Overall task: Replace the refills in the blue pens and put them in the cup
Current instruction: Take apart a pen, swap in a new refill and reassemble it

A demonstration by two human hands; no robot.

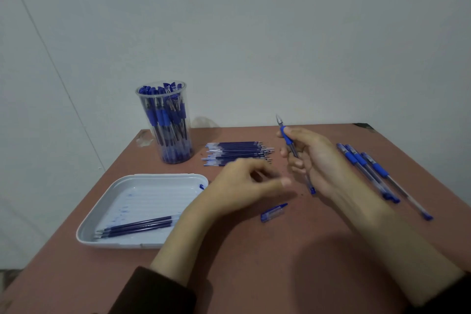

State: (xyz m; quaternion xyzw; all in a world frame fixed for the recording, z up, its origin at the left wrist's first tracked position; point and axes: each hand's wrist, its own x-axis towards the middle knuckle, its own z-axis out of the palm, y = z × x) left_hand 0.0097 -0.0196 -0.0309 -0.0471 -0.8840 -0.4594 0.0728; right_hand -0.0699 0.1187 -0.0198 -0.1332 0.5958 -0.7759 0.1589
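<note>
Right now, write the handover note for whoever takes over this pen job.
Right hand grips an uncapped pen, tip up. Left hand is blurred; whether it holds anything is unclear.
The cup, back left, is already packed with pens. The refill pile lies behind the hands, a few refills lie in the tray, and a loose cap lies near the left hand.
Left: finish and cap the held pen, put it in the cup, then probably do the three pens at the right.

Light: dim, cool, flat.
Shadow: soft patch on counter (293, 257), lower centre.
Blur: left hand (242, 186) smeared.
Edges: slightly bowed.
</note>
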